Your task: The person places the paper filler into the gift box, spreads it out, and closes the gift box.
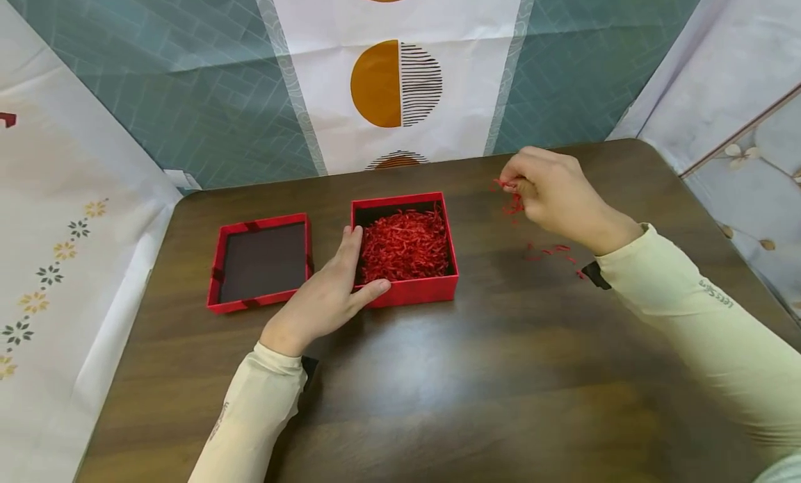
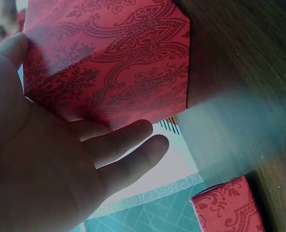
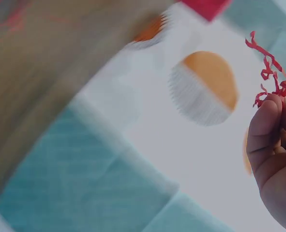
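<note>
Pinching a few thin, crinkled red paper strands [image 3: 285, 88], the right hand [image 1: 557, 191] is raised over the dark brown wooden table [image 1: 469, 399], well apart from the square, red patterned box [image 1: 409, 292]. That box stands at the table's middle, holding a heap of red paper shreds [image 1: 407, 247]. The left hand [image 1: 319, 299] touches its near left corner, fingers nearly straight, thumb at the front rim. Strands dangle below the right fingertips, so a loose pinch could drop some on the table, where stray red shreds [image 1: 561, 248] already lie. A hard push from the left hand might slide the box; a leftward slip could bump the shallow red tray with a dark lining [image 1: 263, 264] just beside it.
</note>
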The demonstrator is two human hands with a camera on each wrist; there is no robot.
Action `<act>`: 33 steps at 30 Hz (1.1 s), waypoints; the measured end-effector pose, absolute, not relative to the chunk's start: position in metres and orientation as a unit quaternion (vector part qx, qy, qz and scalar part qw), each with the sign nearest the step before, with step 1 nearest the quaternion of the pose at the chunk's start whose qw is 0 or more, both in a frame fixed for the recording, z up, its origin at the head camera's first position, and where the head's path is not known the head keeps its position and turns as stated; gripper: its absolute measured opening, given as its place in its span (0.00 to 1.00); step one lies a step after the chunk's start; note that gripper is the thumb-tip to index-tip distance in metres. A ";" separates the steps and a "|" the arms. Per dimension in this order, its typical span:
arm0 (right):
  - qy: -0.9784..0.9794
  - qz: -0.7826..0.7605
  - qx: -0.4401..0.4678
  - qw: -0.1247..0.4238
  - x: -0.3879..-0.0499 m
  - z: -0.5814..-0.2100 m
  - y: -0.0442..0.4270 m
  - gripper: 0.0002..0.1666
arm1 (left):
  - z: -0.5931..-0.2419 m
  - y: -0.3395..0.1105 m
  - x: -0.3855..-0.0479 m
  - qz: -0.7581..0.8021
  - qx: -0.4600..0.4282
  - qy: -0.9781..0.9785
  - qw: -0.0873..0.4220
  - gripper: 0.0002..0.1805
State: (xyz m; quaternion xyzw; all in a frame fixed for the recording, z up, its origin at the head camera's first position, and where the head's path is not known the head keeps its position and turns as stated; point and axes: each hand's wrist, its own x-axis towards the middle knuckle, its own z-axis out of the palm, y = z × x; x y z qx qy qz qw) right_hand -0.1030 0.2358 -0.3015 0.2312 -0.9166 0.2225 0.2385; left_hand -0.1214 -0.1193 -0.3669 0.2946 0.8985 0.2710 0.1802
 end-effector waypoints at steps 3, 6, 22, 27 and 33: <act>-0.907 0.242 0.245 0.242 -0.106 -0.293 0.212 0.12 | -0.367 -0.116 -0.122 0.272 0.298 0.897 0.181 0.58; -0.897 0.261 0.262 0.244 -0.112 -0.289 0.191 0.09 | -0.368 -0.114 -0.122 0.275 0.299 0.895 0.186 0.58; -0.907 0.271 0.293 0.131 -0.126 -0.284 0.156 0.09 | -0.370 -0.112 -0.121 0.287 0.294 0.892 0.188 0.60; -0.915 0.262 0.286 0.112 -0.126 -0.280 0.153 0.12 | -0.369 -0.116 -0.121 0.284 0.291 0.895 0.183 0.60; -0.909 0.257 0.309 0.112 -0.130 -0.280 0.148 0.11 | -0.368 -0.119 -0.121 0.283 0.284 0.898 0.178 0.61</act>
